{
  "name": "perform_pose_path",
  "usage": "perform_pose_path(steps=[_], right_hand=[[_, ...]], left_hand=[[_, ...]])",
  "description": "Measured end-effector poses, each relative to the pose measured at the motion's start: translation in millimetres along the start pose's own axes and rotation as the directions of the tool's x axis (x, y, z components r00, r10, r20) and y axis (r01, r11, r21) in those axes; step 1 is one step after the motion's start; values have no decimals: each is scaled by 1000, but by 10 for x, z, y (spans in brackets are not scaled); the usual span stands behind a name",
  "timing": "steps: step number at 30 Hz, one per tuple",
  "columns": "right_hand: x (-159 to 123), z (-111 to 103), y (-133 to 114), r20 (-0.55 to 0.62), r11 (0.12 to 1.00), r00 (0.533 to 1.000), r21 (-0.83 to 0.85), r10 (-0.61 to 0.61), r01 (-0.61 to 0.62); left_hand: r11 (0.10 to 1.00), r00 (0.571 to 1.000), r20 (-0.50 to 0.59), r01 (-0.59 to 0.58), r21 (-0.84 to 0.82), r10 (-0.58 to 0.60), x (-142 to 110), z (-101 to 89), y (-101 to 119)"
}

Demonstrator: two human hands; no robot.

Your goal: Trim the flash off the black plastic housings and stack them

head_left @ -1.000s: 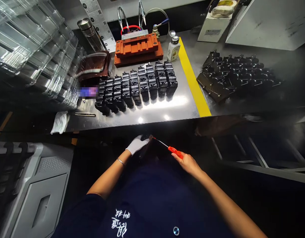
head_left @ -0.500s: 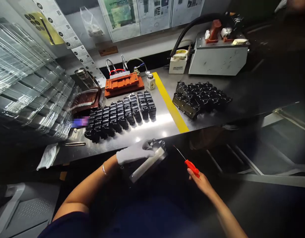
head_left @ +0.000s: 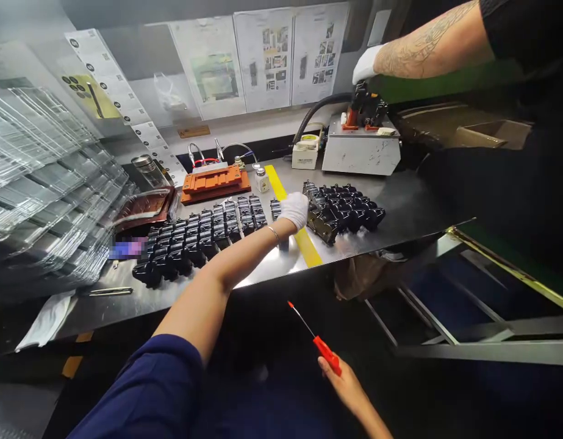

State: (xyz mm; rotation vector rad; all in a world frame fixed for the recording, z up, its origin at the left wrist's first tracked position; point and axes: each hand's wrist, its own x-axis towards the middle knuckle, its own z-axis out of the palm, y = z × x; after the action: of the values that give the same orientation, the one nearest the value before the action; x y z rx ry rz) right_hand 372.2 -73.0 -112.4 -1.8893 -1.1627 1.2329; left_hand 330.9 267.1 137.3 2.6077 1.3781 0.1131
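My gloved left hand [head_left: 294, 210] is over the metal bench by the yellow stripe, its fingers curled round the right side of a black moulded part [head_left: 276, 209]. Most of that part is hidden by the glove and wrist. To its left stand rows of similar black moulded parts [head_left: 190, 238]; just right of the glove lies another group of black parts [head_left: 349, 207]. Low in front of the bench, my bare right hand [head_left: 343, 378] is closed on the red handle of a screwdriver [head_left: 326, 353]. Its thin shaft points up and left, with a reddish tip.
An orange fixture [head_left: 216, 183] and a small white bottle [head_left: 261, 180] stand behind the rows. A co-worker's gloved hand [head_left: 366, 64] is at a grey machine box [head_left: 361, 152]. Stacked clear trays [head_left: 47, 183] rise at left; a metal frame [head_left: 446, 347] is below right.
My left hand has moved from in front of the bench up onto it, with the black part. The screwdriver stays in my right hand. A co-worker's arm has come in, and the view has shifted.
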Motion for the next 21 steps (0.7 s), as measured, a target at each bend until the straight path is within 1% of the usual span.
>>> perform_pose_path(steps=[1,2,3,4,5,6,8,10,13,17,19,21], right_hand=[[18,-7,8,5,1000,1000,-1,11,-11],[42,-10,4,11,1000,1000,-3,16,-16],[70,-9,-11,19,1000,1000,-3,13,-13],[99,-4,-33,26,1000,1000,-2,2,-2],[125,5,-58,31,1000,999,2,-14,14],[147,18,-82,40,1000,999,5,-30,30],[167,51,-115,53,999,997,12,-51,50],[159,92,-120,56,998,996,17,-63,62],[126,157,-102,51,997,996,14,-78,77],[119,212,-119,90,996,993,-18,-80,82],[138,214,-150,90,997,993,-33,-73,76],[158,202,-185,76,997,995,-40,-68,71]], left_hand=[[992,992,-10,-125,36,125,-11,78,104],[958,960,-11,-277,68,279,-9,157,196],[900,905,0,-423,107,426,5,231,269],[833,845,28,-532,153,535,32,291,320],[783,804,61,-591,195,592,68,332,346],[767,798,91,-600,228,596,106,349,349],[802,839,132,-544,246,528,164,317,299],[818,851,157,-525,235,501,165,225,211],[827,854,194,-517,221,482,49,72,86],[876,893,253,-428,223,372,-166,-110,-59],[910,927,231,-347,225,297,-206,-224,-168],[945,968,162,-226,237,192,-186,-345,-319]])
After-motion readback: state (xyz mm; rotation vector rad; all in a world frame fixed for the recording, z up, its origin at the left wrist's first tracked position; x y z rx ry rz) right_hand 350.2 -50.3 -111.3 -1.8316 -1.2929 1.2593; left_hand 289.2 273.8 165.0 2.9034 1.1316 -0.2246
